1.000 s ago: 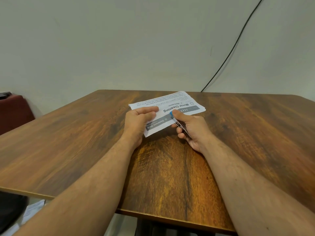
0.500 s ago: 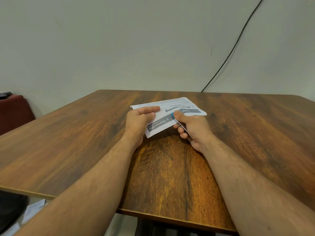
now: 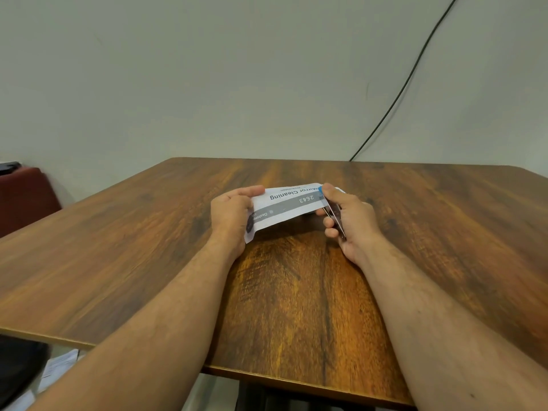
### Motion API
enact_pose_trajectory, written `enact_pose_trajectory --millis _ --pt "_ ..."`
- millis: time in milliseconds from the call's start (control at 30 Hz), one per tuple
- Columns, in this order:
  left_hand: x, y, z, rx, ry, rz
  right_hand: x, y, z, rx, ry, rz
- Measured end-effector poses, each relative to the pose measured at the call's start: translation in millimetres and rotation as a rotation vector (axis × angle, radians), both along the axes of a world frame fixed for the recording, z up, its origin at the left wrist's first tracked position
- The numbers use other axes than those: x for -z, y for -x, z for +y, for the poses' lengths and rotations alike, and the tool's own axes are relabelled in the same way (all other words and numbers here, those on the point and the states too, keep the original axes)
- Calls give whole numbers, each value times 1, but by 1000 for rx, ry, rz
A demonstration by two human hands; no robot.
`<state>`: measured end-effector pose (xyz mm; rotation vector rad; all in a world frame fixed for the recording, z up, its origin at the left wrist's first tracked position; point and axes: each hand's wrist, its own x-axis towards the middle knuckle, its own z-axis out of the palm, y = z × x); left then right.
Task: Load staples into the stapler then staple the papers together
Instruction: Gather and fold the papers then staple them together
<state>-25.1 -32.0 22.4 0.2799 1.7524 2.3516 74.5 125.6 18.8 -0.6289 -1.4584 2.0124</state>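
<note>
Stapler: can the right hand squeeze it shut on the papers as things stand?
Probably yes. The right hand already grips the stapler, thumb on top, with its blue tip at the papers' right edge. The left hand holds the other end; nothing blocks the squeeze.

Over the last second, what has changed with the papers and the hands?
The papers have tipped up off the table, their far edge lifted so less of the sheet shows. The right hand, gripping the stapler, has slid to their right corner. The left hand keeps its hold on the left edge.
</note>
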Motion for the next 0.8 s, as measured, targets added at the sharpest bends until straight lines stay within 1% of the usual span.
enact_pose_trajectory --millis 100,267,467,800 --pt "-1 0 -1 -6 -45 -20 0 -2 2 17 -22 -16" --pt "2 4 -3 27 -3 11 -1 -4 2 28 -34 -31" --pt "1 3 -5 38 -27 2 -1 -3 0 25 -50 -52" --pt "4 5 -3 31 -15 20 -2 -5 0 60 -37 -54"
